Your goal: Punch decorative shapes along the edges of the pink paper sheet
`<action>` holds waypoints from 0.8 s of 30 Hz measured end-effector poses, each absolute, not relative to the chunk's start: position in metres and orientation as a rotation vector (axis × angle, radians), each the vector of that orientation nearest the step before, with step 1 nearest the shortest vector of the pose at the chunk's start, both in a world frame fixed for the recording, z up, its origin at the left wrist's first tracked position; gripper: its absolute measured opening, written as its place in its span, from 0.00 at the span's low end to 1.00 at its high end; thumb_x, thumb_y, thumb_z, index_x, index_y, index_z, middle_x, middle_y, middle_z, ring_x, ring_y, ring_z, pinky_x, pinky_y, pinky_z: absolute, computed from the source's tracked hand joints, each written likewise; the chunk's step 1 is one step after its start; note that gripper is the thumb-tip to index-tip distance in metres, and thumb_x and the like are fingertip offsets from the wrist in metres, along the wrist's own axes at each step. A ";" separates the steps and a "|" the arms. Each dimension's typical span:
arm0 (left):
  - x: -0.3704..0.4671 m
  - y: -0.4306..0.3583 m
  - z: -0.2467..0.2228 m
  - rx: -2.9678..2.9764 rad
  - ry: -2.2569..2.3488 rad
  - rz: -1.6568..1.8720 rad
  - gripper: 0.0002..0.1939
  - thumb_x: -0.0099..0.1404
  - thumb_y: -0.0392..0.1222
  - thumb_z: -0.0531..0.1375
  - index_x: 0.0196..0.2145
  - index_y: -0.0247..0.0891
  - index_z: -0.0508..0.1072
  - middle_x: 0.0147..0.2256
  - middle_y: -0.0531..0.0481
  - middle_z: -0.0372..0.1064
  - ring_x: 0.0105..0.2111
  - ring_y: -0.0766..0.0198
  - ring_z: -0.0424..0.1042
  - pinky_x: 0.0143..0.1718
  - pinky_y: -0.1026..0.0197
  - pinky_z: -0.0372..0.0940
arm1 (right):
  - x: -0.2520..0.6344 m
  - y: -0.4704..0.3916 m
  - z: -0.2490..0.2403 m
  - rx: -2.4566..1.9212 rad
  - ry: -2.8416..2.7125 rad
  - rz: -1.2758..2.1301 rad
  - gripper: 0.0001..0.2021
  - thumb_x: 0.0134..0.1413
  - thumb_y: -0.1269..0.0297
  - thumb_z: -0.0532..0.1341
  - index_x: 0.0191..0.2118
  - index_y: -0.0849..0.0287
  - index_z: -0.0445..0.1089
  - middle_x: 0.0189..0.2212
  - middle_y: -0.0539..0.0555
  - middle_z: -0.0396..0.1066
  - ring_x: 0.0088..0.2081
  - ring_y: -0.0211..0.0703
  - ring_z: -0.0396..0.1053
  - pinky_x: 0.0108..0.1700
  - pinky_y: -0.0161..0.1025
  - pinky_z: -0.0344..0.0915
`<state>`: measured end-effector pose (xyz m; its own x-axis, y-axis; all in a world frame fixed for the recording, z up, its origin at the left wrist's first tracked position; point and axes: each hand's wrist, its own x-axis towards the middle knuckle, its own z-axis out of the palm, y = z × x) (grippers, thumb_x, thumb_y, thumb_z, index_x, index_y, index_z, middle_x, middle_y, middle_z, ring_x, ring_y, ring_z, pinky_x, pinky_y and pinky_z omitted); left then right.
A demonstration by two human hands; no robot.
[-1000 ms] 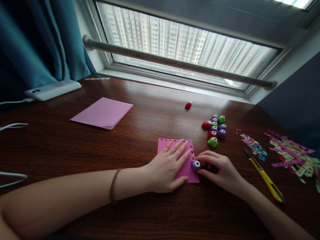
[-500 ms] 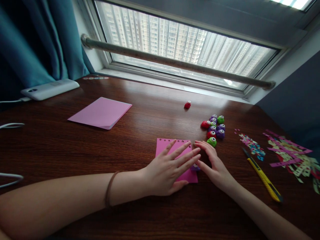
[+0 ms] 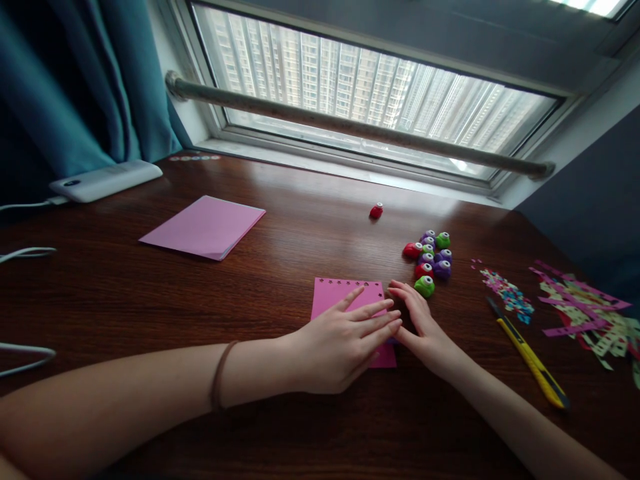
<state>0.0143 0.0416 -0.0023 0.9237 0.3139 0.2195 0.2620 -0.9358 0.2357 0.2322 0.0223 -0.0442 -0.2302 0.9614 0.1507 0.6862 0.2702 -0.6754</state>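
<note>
My left hand [image 3: 345, 343] lies over a pink sheet of paper [image 3: 333, 293], its fingers stretched out toward the right edge. A row of small star-shaped holes runs along the sheet's top edge, with one more at the upper right. A bit of a purple craft punch [image 3: 392, 341] shows at the right edge, mostly hidden beneath my left fingers. Beside that edge rests my right hand [image 3: 425, 333], fingers curved and thumb apart, its thumb close to the left fingertips. Whether it touches the punch is hidden.
Several red, green and purple punches [image 3: 443, 269] cluster beyond my right hand; a red punch [image 3: 376, 211] stands alone. On the right lie a yellow utility knife [image 3: 533, 363], confetti [image 3: 507, 293] and paper strips [image 3: 575, 300]. Pink paper [image 3: 205, 227] and a white phone [image 3: 110, 180] lie left.
My left hand has tilted and its fingers have drawn down and closer together, covering more of the purple punch. My right hand stays almost in place.
</note>
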 end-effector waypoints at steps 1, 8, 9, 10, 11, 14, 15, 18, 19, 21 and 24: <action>0.014 0.042 -0.002 2.873 0.438 0.373 0.25 0.65 0.37 0.46 0.59 0.31 0.52 0.61 0.44 0.47 0.62 0.60 0.40 0.62 0.53 0.39 | 0.232 0.022 -0.043 -1.482 -1.992 0.672 0.22 0.53 0.57 0.54 0.53 0.58 0.56 0.58 0.60 0.50 0.60 0.51 0.46 0.61 0.54 0.46; 0.015 0.042 -0.001 2.826 0.434 0.375 0.27 0.62 0.36 0.48 0.60 0.32 0.52 0.60 0.44 0.49 0.62 0.57 0.42 0.61 0.49 0.42 | 0.225 0.021 -0.040 -1.477 -1.950 0.651 0.20 0.51 0.60 0.54 0.51 0.58 0.58 0.56 0.60 0.52 0.58 0.50 0.49 0.60 0.53 0.48; 0.015 0.043 -0.001 2.825 0.433 0.375 0.27 0.62 0.36 0.48 0.60 0.32 0.52 0.60 0.43 0.49 0.62 0.57 0.42 0.61 0.49 0.42 | 0.224 0.021 -0.039 -1.474 -1.946 0.651 0.19 0.51 0.60 0.54 0.50 0.58 0.58 0.55 0.60 0.52 0.58 0.51 0.50 0.60 0.53 0.48; 0.015 0.043 -0.001 2.824 0.432 0.372 0.27 0.62 0.36 0.48 0.60 0.32 0.52 0.60 0.43 0.49 0.62 0.56 0.42 0.61 0.49 0.42 | 0.224 0.021 -0.039 -1.472 -1.943 0.657 0.18 0.52 0.60 0.54 0.49 0.58 0.59 0.55 0.60 0.53 0.58 0.51 0.50 0.60 0.53 0.48; 0.015 0.043 -0.001 2.825 0.433 0.370 0.27 0.62 0.36 0.48 0.60 0.32 0.52 0.60 0.44 0.49 0.62 0.57 0.42 0.61 0.50 0.42 | 0.223 0.021 -0.039 -1.470 -1.941 0.669 0.18 0.51 0.60 0.54 0.48 0.58 0.59 0.55 0.60 0.53 0.58 0.51 0.50 0.60 0.54 0.48; 0.015 0.042 -0.003 2.838 0.439 0.354 0.27 0.64 0.37 0.47 0.60 0.32 0.51 0.61 0.45 0.48 0.62 0.57 0.42 0.62 0.50 0.40 | 0.223 0.021 -0.040 -1.462 -1.923 0.702 0.18 0.52 0.59 0.54 0.49 0.59 0.59 0.55 0.60 0.52 0.59 0.50 0.49 0.60 0.54 0.47; 0.015 0.042 -0.004 2.845 0.440 0.352 0.27 0.64 0.37 0.47 0.60 0.32 0.51 0.61 0.45 0.47 0.62 0.57 0.41 0.62 0.50 0.39 | 0.224 0.020 -0.041 -1.455 -1.912 0.705 0.19 0.52 0.59 0.54 0.49 0.58 0.59 0.56 0.60 0.52 0.59 0.50 0.48 0.60 0.54 0.46; 0.015 0.041 -0.009 2.873 0.443 0.367 0.27 0.65 0.38 0.46 0.61 0.33 0.48 0.62 0.48 0.42 0.63 0.58 0.36 0.62 0.50 0.35 | 0.223 0.017 -0.041 -1.423 -1.870 0.734 0.19 0.54 0.57 0.54 0.51 0.57 0.58 0.57 0.58 0.51 0.60 0.50 0.45 0.62 0.53 0.44; 0.015 0.041 -0.011 2.881 0.467 0.374 0.27 0.65 0.38 0.47 0.61 0.33 0.47 0.63 0.49 0.39 0.63 0.58 0.34 0.62 0.49 0.35 | 0.223 0.015 -0.040 -1.416 -1.848 0.753 0.20 0.54 0.57 0.54 0.51 0.57 0.57 0.57 0.57 0.50 0.60 0.49 0.45 0.62 0.53 0.43; 0.015 0.040 -0.013 2.887 0.562 0.379 0.29 0.65 0.38 0.47 0.62 0.33 0.42 0.64 0.49 0.33 0.63 0.56 0.30 0.62 0.48 0.34 | 0.223 0.012 -0.037 -1.409 -1.791 0.800 0.21 0.53 0.57 0.56 0.52 0.55 0.56 0.57 0.56 0.50 0.60 0.47 0.45 0.63 0.50 0.43; 0.015 0.040 -0.015 2.861 0.709 0.366 0.32 0.66 0.40 0.48 0.63 0.32 0.37 0.64 0.46 0.28 0.63 0.54 0.28 0.62 0.47 0.34 | 0.225 0.010 -0.028 -1.402 -1.695 0.895 0.21 0.54 0.57 0.56 0.53 0.54 0.56 0.57 0.54 0.51 0.59 0.45 0.48 0.63 0.47 0.44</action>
